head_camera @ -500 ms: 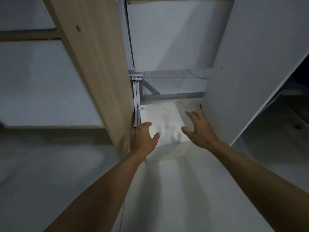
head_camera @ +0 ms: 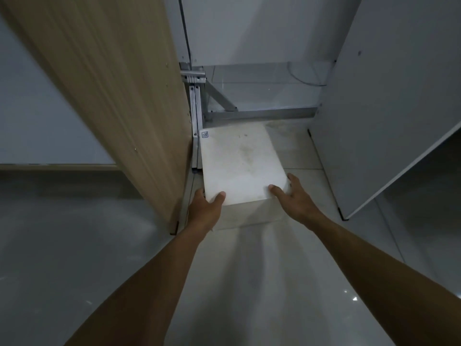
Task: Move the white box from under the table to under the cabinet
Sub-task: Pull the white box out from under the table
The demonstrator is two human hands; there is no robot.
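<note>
While two hands grip, left hand [head_camera: 205,211], right hand [head_camera: 294,196], one white box [head_camera: 240,163] (smudged)

Both bare arms stretched forward, left hand [head_camera: 205,208] and right hand [head_camera: 293,196] clasping opposite near corners, thumbs on top

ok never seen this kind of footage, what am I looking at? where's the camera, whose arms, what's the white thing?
There is no robot here. A person wears a wide-angle camera on the head, looking forward and down, so the two bare arms are their own. There is only this one view. The left hand and right hand grip the near corners of a white box, thumbs on its top. The box sits on the tiled floor in a narrow gap, beside a metal frame. A wooden panel stands to the left and a grey panel to the right. The box top looks dusty, with a small label at its far left corner.
</note>
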